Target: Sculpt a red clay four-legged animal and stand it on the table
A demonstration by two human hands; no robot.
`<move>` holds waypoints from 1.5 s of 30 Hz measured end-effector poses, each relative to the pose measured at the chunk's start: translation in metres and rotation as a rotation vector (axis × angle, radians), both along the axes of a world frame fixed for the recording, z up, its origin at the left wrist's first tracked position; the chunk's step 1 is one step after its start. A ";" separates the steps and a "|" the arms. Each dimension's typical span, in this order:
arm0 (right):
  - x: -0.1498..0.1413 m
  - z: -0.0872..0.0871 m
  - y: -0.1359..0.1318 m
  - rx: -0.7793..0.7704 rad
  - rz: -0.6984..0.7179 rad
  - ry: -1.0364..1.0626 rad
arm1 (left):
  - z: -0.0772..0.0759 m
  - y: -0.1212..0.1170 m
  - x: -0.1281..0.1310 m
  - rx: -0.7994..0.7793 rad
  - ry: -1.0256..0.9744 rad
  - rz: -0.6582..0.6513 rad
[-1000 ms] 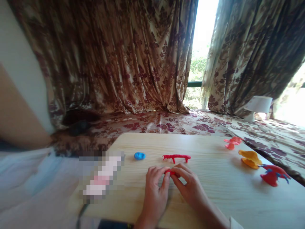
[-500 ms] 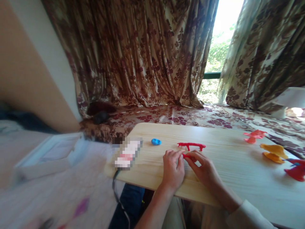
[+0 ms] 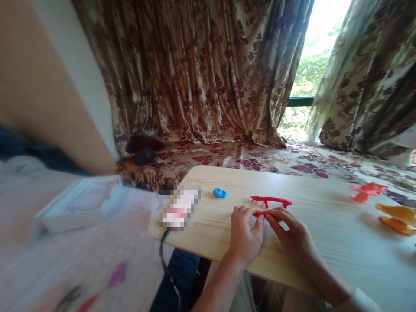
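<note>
Between my two hands is a small red piece of modelling clay point(image 3: 261, 213), mostly covered by my fingers. My left hand point(image 3: 245, 234) pinches its left end between thumb and fingers. At its right end, the fingertips of my right hand point(image 3: 294, 234) are closed on it too. Just beyond my fingers lies a longer red clay figure point(image 3: 273, 199) with short legs or branches, apart from both hands. Farther left on the table rests a blue clay lump point(image 3: 220, 193) with dents in its top.
The wooden table point(image 3: 208, 236) has a phone-like device point(image 3: 182, 208), blurred out, at its left, with a black cable point(image 3: 161, 253) hanging off the edge. Coral point(image 3: 367, 190) and orange clay figures point(image 3: 396, 218) stand at the right. A white box point(image 3: 79, 206) lies on the bed at left.
The whole view has shifted, so everything on the table appears farther right. Both hands still pinch the small red piece, more of which shows between the fingertips.
</note>
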State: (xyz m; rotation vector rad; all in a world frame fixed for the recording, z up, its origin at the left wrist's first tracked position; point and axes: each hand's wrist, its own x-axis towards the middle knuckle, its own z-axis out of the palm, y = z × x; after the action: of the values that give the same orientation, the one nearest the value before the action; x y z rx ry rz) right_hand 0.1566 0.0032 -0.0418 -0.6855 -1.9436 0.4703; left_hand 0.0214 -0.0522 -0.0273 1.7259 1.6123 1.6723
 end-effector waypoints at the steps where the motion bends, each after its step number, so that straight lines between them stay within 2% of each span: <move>1: 0.000 0.000 0.000 -0.003 0.003 0.002 | 0.000 0.000 0.000 -0.007 0.000 -0.001; 9: -0.004 -0.005 0.001 0.015 0.009 0.037 | -0.004 -0.001 -0.002 -0.027 -0.093 0.005; 16: -0.009 0.005 -0.005 0.032 0.017 0.024 | -0.006 0.001 -0.005 -0.010 -0.075 -0.073; 27: -0.009 0.003 -0.005 0.007 0.039 0.033 | -0.013 0.006 -0.006 0.029 -0.035 -0.031; 37: -0.009 0.005 -0.005 0.028 -0.019 0.080 | -0.015 0.008 -0.007 0.064 -0.037 0.007; 45: -0.010 0.008 -0.008 0.031 0.048 0.047 | -0.012 0.006 -0.008 0.032 -0.046 -0.006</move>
State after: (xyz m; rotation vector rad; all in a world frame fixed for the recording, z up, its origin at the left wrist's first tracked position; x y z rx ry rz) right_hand 0.1470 -0.0049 -0.0339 -0.6044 -1.9228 0.4807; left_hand 0.0132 -0.0463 -0.0395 1.6925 1.5672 1.7307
